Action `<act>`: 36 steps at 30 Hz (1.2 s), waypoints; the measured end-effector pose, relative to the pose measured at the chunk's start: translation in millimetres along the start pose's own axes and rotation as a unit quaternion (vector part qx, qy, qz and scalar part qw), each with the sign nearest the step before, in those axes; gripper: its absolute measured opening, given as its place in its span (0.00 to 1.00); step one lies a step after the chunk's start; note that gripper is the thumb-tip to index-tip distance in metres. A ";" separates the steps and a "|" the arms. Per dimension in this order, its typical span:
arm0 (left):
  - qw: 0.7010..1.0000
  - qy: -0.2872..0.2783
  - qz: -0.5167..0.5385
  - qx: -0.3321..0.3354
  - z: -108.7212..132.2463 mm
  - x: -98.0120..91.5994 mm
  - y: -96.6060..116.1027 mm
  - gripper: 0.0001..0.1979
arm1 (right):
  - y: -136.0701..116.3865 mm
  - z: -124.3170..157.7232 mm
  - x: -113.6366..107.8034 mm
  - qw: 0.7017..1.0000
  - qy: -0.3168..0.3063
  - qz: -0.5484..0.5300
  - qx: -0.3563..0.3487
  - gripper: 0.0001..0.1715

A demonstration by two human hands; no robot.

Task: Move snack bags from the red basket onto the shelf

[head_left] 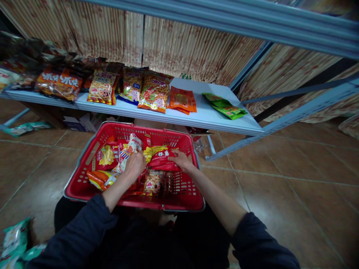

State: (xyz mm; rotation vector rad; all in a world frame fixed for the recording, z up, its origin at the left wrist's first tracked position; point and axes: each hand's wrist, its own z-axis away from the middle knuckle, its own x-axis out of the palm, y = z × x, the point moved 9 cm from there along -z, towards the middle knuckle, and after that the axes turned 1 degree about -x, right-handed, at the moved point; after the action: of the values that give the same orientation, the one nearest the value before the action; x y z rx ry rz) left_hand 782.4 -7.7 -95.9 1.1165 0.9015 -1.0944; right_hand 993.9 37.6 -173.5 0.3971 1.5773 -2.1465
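Observation:
A red plastic shopping basket (71, 183) with snack bags inside stands in front of me. My right hand (180, 160) pinches the right end of a red and yellow snack bag (161, 158). Curled among the bags, my left hand (136, 164) lies between that bag's left end and a white striped snack bag (126, 153); its fingertips are partly hidden, so what it grips cannot be made out. Also in the basket are a red bag picturing yellow snacks (106, 156), an orange bag (99, 178) and a clear-fronted snack bag (154, 182).
Beyond the basket runs a pale metal shelf (196, 121) with upright snack bags (154, 91), flat orange packets (182, 99) and green packets (224, 106). An upper shelf beam (224, 22) crosses above. Teal bags (17, 239) lie on the tiled floor (280, 194) at left.

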 end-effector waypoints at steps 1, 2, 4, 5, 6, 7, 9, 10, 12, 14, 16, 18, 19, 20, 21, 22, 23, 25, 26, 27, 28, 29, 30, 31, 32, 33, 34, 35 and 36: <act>1.000 0.004 0.001 -0.002 -1.8 -4.9 0.2 0.16 | -2.2 -4.2 -4.7 1.000 -0.006 -0.022 0.008 0.13; 1.000 0.010 0.003 -0.003 -4.1 -10.1 0.9 0.16 | -4.4 -8.6 -9.2 0.999 -0.011 -0.044 0.016 0.11; 1.000 0.020 0.007 -0.007 -9.3 -19.6 2.6 0.17 | -9.3 -15.3 -16.1 0.997 -0.014 -0.073 0.026 0.09; 1.000 0.020 0.010 -0.008 -11.7 -22.1 3.6 0.17 | -11.5 -16.5 -17.5 0.996 -0.013 -0.081 0.027 0.08; 1.000 0.013 0.014 -0.008 -13.8 -22.3 4.6 0.17 | -13.0 -15.8 -17.1 0.996 -0.011 -0.084 0.025 0.09; 1.000 0.002 0.019 -0.008 -15.1 -20.1 5.0 0.17 | -13.7 -13.1 -15.0 0.996 -0.008 -0.082 0.022 0.11; 0.999 -0.030 0.027 -0.008 -15.1 -8.5 3.9 0.16 | -12.3 -3.2 -6.3 0.998 -0.001 -0.065 0.012 0.13; 0.998 -0.048 0.030 -0.006 -13.5 0.0 2.7 0.15 | -10.2 2.8 -0.7 0.999 0.003 -0.049 0.008 0.14; 0.996 -0.082 0.037 0.002 -8.2 20.0 -0.2 0.12 | -4.3 14.1 10.2 1.000 0.006 -0.004 0.003 0.14; 0.992 -0.115 0.049 0.016 -1.5 39.9 -0.6 0.11 | 1.3 21.4 16.6 0.999 0.010 0.045 0.001 0.15; 0.988 -0.138 0.061 0.031 4.4 54.6 4.0 0.11 | 3.5 24.6 17.5 0.996 0.013 0.090 -0.003 0.16; 0.987 -0.138 0.068 0.045 7.8 61.3 14.3 0.14 | 0.8 25.3 14.4 0.992 0.013 0.127 -0.008 0.19; 0.987 -0.134 0.068 0.052 8.9 62.6 21.2 0.14 | -2.4 25.5 12.2 0.990 0.012 0.141 -0.010 0.22; 0.988 -0.127 0.068 0.059 9.8 63.2 29.2 0.15 | -8.0 25.9 9.2 0.988 0.017 0.155 -0.019 0.24; 0.987 -0.126 0.067 0.067 11.1 64.6 37.8 0.15 | -17.2 26.6 5.1 0.984 0.033 0.171 -0.039 0.27; 0.986 -0.129 0.068 0.075 12.9 66.4 46.2 0.15 | -30.0 28.4 0.8 0.978 0.060 0.187 -0.074 0.28; 0.985 -0.134 0.069 0.087 15.3 67.9 54.5 0.15 | -45.9 31.6 -1.6 0.967 0.088 0.202 -0.125 0.29; 0.980 -0.146 0.072 0.114 22.1 68.5 66.5 0.15 | -78.3 42.0 8.5 0.935 0.097 0.229 -0.252 0.28; 0.978 -0.152 0.072 0.127 26.3 66.6 68.5 0.14 | -89.6 47.4 22.0 0.916 0.063 0.244 -0.311 0.26; 0.975 -0.157 0.071 0.137 30.6 62.7 67.0 0.14 | -94.8 51.8 39.9 0.897 0.001 0.265 -0.354 0.24; 0.974 -0.161 0.070 0.143 34.5 56.4 61.6 0.13 | -93.7 55.6 58.9 0.874 -0.072 0.295 -0.379 0.22; 0.974 -0.160 0.063 0.147 37.3 47.5 51.9 0.13 | -87.1 58.0 74.5 0.849 -0.139 0.332 -0.386 0.20; 0.976 -0.154 0.056 0.145 38.6 36.6 37.9 0.14 | -77.6 57.6 83.8 0.827 -0.184 0.375 -0.377 0.19; 0.980 -0.136 0.045 0.138 37.6 22.9 20.0 0.16 | -67.9 54.5 86.5 0.810 -0.206 0.415 -0.359 0.17; 0.987 -0.102 0.007 0.124 34.1 7.4 -1.6 0.17 | -60.3 49.5 83.7 0.800 -0.207 0.449 -0.339 0.16; 0.993 -0.062 -0.038 0.091 28.6 -8.4 -27.2 0.17 | -55.8 43.9 77.4 0.797 -0.194 0.474 -0.321 0.13; 0.995 -0.020 -0.082 0.054 22.7 -23.5 -52.8 0.17 | -54.7 39.1 69.8 0.798 -0.174 0.489 -0.307 0.11; 0.993 0.004 -0.121 0.014 16.8 -33.4 -77.6 0.18 | -56.8 36.2 63.4 0.800 -0.155 0.496 -0.302 0.12; 0.989 0.000 -0.149 -0.018 11.2 -35.9 -99.1 0.21 | -61.0 36.0 60.2 0.801 -0.142 0.496 -0.304 0.13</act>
State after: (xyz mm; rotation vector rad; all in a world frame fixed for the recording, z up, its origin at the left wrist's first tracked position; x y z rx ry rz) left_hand 677.9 -18.6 -82.1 0.9717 1.1080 -1.3154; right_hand 912.1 7.7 -140.9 0.4936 1.3228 -0.8028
